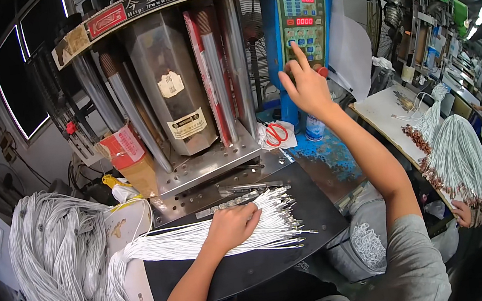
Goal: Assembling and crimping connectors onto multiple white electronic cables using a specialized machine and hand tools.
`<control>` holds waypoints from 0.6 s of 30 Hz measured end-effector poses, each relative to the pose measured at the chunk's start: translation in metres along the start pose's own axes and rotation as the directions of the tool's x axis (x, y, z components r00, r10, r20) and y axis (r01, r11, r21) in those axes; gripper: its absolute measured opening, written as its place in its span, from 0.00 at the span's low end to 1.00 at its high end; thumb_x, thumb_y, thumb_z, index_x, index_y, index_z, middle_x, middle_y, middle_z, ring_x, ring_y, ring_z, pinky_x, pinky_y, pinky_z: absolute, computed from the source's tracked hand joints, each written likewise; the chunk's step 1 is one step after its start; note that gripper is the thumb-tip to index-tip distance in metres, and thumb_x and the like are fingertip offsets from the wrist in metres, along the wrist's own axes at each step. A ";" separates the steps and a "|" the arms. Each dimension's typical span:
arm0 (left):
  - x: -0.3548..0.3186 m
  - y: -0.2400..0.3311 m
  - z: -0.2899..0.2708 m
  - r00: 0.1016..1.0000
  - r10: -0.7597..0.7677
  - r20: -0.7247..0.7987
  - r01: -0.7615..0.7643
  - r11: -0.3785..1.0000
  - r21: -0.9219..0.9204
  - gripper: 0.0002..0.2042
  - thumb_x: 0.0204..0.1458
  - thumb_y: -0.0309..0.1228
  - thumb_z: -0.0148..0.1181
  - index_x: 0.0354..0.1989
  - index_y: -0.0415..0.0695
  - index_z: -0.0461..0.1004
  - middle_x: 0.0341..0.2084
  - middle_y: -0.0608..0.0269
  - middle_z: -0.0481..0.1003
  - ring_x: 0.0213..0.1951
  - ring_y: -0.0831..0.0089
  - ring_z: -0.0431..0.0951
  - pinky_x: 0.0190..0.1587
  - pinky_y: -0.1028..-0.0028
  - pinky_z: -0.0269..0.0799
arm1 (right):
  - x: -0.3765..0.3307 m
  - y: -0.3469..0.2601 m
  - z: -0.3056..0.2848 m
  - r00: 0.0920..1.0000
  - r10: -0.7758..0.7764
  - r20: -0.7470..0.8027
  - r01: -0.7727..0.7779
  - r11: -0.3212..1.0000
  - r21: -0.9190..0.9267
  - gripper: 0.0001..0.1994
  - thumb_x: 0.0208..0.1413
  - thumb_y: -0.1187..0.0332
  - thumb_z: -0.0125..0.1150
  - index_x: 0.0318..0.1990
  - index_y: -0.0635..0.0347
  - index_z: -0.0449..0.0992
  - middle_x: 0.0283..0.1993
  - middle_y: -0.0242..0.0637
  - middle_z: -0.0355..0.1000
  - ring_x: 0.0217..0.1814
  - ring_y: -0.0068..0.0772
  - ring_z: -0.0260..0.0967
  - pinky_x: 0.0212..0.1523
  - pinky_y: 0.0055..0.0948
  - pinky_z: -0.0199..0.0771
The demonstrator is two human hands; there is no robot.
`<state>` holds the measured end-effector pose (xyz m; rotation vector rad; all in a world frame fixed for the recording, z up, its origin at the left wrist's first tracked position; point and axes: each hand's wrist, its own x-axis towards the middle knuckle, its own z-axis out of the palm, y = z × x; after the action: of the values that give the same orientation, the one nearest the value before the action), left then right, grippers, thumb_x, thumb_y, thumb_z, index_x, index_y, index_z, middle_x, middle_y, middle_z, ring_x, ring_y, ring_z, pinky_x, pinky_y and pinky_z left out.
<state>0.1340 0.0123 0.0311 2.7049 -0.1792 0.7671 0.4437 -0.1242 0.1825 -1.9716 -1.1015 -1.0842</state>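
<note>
Across the black bench [259,273], with its curved front edge, lies a bundle of white cables [168,243], running past the left edge, ends fanned toward the right. Behind it, near the back edge, lies a segmented strip [235,201].

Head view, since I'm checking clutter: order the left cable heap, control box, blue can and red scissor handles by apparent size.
Cable heap
Control box
Blue can, red scissor handles: too alike to rank
</note>
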 end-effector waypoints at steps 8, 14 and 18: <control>-0.004 0.001 0.001 0.999 0.011 -0.030 -0.011 1.000 -0.001 0.09 0.61 0.36 0.63 0.31 0.46 0.77 0.19 0.60 0.78 0.24 0.58 0.80 0.27 0.60 0.73 | 0.005 0.014 0.006 0.994 0.069 0.080 -0.082 0.981 0.176 0.17 0.67 0.56 0.60 0.36 0.63 0.76 0.82 0.43 0.52 0.44 0.51 0.81 0.46 0.41 0.78; -0.006 -0.003 0.001 1.000 0.020 -0.018 -0.019 0.998 0.063 0.09 0.63 0.37 0.60 0.33 0.46 0.77 0.21 0.58 0.79 0.26 0.55 0.81 0.27 0.55 0.71 | 0.019 0.051 0.020 0.990 0.034 0.138 -0.067 0.967 0.246 0.17 0.69 0.56 0.59 0.42 0.64 0.80 0.81 0.34 0.57 0.40 0.31 0.77 0.47 0.30 0.75; -0.003 -0.004 0.003 1.000 -0.001 -0.030 0.002 0.999 0.038 0.10 0.63 0.37 0.60 0.32 0.45 0.76 0.21 0.58 0.78 0.26 0.55 0.81 0.28 0.56 0.72 | 0.025 0.049 0.003 0.973 0.067 0.221 -0.126 0.956 0.265 0.18 0.69 0.55 0.58 0.43 0.64 0.81 0.81 0.28 0.57 0.35 0.27 0.76 0.40 0.29 0.75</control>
<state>0.1339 0.0148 0.0267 2.7267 -0.1575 0.8188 0.4959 -0.1347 0.1971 -1.9202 -1.1815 -0.6391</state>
